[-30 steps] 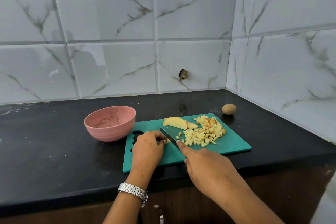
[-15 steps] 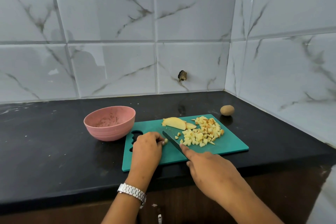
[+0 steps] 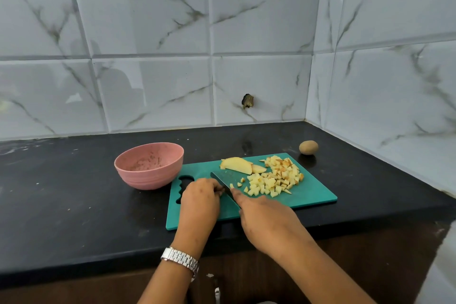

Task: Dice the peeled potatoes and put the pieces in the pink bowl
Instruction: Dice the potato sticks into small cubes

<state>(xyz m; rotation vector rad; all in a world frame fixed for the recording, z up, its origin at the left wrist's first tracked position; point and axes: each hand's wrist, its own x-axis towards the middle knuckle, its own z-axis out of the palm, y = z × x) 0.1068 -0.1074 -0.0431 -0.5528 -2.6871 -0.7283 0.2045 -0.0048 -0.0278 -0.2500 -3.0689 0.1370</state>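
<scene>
Nearest the camera, a silver metal link watch [image 3: 181, 260] sits on the left wrist, and both forearms reach over the front edge of the black stone counter [image 3: 61, 205]. The right hand [image 3: 266, 219] is wrapped round the handle of a dark-bladed kitchen knife [image 3: 222, 179]. The handle is hidden under the palm, and the forefinger lies along the spine, probably to steer the edge. The blade runs toward 11 o'clock across the teal plastic cutting board [image 3: 313, 196]. The left hand [image 3: 199, 195] is bunched at 9 o'clock of the blade, knuckles up and fingertips tucked toward the steel. It looks to be pinning a last scrap, but what it holds is hidden, so its grip cannot be told. At 2 o'clock of the blade lies a heap of pale yellow potato dice [image 3: 274, 177], apparently pushed aside to keep the cutting spot free. Beyond the blade, at 12 o'clock, 2 uncut peeled potato wedges [image 3: 237, 165] wait. A round pink plastic bowl [image 3: 148, 165] stands just beside the board's 10 o'clock corner, handy for scooping. It holds no dice, only brownish smears. Farther off, at 2 o'clock, a small brown unpeeled potato [image 3: 308, 147] rests apart from the board. Behind everything rises a white marble-look tile wall [image 3: 148, 32] with a dark ragged hole [image 3: 248, 101].
</scene>
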